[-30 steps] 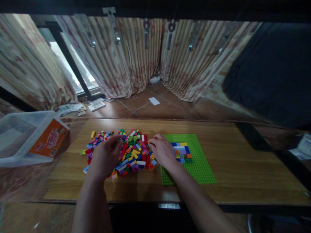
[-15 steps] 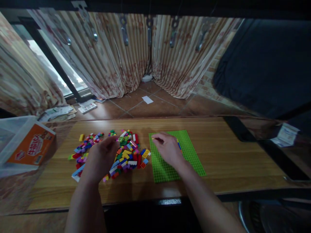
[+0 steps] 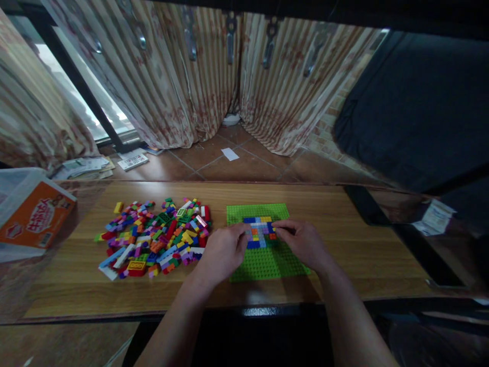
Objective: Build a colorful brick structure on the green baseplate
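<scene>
A green studded baseplate [image 3: 252, 267] lies on the wooden table, bearing a flat patch of toy bricks [image 3: 260, 232] in blue, yellow, white, orange and other colours. My left hand [image 3: 227, 250] is closed at the patch's left edge. Its fingertips are pressed together, and anything between them is hidden. At the right edge, my right hand [image 3: 303, 242] pinches what looks like a small yellow brick [image 3: 274, 229] between thumb and forefinger. To the left of the plate spreads a loose pile of colourful toy bricks [image 3: 156, 237].
A clear plastic box [image 3: 23, 178] with an orange label stands at the table's left. Dark flat strips [image 3: 367, 209] lie toward the right end. Papers [image 3: 82, 165] rest beyond the left back edge, and curtains [image 3: 183, 92] hang behind.
My left hand has moved right, from above the brick pile to the brick patch. My right hand has shifted right, uncovering the patch. The view has turned slightly.
</scene>
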The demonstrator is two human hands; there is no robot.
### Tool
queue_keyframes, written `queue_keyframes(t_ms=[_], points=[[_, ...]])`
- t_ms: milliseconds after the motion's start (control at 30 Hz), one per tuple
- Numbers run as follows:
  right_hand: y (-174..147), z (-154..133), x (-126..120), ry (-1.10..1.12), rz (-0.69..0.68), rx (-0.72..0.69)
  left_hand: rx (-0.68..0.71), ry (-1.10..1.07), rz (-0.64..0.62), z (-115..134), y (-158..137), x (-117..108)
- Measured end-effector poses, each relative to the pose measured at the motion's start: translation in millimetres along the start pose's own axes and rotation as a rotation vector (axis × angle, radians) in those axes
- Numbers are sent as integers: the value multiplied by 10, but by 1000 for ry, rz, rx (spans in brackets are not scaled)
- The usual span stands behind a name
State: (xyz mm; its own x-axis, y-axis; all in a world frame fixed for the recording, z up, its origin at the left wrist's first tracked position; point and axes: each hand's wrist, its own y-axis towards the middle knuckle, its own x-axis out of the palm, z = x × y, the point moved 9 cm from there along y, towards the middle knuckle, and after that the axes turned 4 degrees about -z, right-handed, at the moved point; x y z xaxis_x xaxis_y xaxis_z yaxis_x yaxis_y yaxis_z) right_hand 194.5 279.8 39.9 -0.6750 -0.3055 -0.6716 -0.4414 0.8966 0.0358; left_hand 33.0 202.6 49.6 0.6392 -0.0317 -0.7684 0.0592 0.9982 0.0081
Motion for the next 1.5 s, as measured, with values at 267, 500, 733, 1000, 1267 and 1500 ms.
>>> queue_keyframes(t_ms=[267, 500, 733, 1000, 1267, 1500], points=[[-5, -138, 188, -82, -75, -38, -44, 137, -43, -47, 50, 152], [3, -140, 242, -176, -115, -64, -28, 182, -98, -12, 60, 240], [11, -142, 280, -200, -135, -80, -22, 201, -113, 5, 46, 246], [27, 0, 244, -102, -70, -27, -27, 210, -129, 20, 40, 236], [48, 134, 247, 73, 8, 53, -42, 200, -140, 25, 53, 242], [100, 276, 281, 110, -41, 132, -56, 175, -160, 1, 60, 282]])
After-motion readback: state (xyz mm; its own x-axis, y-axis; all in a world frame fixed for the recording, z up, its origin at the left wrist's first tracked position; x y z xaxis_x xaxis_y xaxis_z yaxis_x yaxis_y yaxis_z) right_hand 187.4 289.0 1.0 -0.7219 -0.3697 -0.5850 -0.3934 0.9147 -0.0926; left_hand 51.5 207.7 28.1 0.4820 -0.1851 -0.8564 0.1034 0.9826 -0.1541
